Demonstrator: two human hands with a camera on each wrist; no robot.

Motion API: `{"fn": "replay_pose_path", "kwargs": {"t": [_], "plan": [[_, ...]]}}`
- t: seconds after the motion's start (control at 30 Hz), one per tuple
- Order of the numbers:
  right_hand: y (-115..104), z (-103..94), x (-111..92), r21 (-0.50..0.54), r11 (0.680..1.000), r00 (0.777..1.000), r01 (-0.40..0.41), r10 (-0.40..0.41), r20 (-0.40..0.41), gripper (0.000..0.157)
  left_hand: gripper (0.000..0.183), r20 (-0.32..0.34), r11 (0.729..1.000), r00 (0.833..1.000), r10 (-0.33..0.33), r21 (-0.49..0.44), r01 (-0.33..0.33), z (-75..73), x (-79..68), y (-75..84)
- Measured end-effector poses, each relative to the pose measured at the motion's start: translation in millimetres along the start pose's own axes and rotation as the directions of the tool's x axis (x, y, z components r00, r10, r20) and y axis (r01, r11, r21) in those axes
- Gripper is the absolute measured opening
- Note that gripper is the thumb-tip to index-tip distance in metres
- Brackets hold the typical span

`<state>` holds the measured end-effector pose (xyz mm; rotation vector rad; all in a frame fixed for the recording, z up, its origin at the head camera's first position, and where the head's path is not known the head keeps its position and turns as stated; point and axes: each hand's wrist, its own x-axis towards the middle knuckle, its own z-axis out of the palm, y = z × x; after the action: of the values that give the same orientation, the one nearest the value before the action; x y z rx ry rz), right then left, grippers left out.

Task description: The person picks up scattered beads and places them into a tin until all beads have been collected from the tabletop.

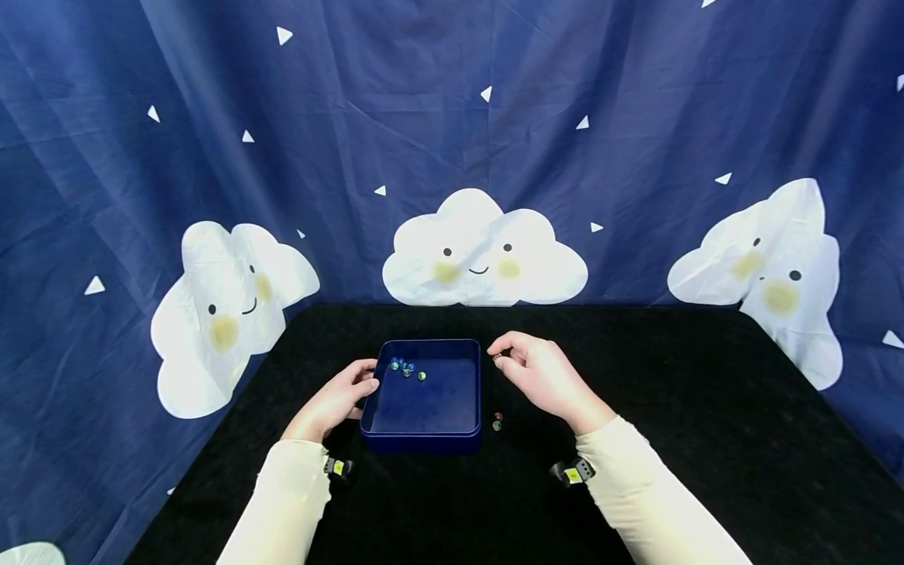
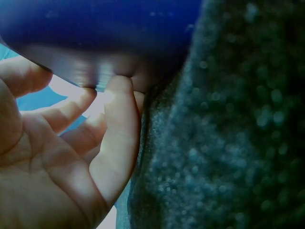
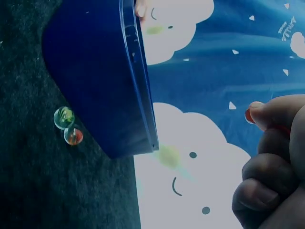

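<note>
A dark blue square box (image 1: 424, 443) stands open-topped on the table. My left hand (image 1: 342, 396) holds its left side, thumb at the rim and fingertips against the outer wall (image 2: 109, 28). Several glass marbles (image 1: 407, 372) lie inside, toward the back left. Beyond the box's right wall, my right hand (image 1: 540, 373) is raised and pinches a marble with red in it (image 3: 250, 113) between thumb and forefinger; its other fingers are curled in. Two more marbles rest on the cloth right of the box, one greenish (image 3: 64, 118) and one orange-red (image 3: 73, 136).
A black cloth (image 1: 671, 439) covers the table. Behind it hangs a blue curtain (image 1: 438, 94) printed with smiling white clouds (image 1: 487, 227) and small white triangles. Each wrist wears a small camera, such as the right one (image 1: 574, 472).
</note>
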<state>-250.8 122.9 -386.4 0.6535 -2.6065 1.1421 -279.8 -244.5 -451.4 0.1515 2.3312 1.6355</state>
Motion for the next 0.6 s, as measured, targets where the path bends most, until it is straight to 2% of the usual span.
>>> {"fn": "replay_pose_path", "kwargs": {"t": [0.6], "plan": [[-3.3, 11.7, 4.7, 0.027, 1.000, 0.998, -0.002, 0.000, 0.058, 0.014, 0.046, 0.005, 1.000, 1.000, 0.019, -0.012, -0.019, -1.4, -1.4, -0.4]]}}
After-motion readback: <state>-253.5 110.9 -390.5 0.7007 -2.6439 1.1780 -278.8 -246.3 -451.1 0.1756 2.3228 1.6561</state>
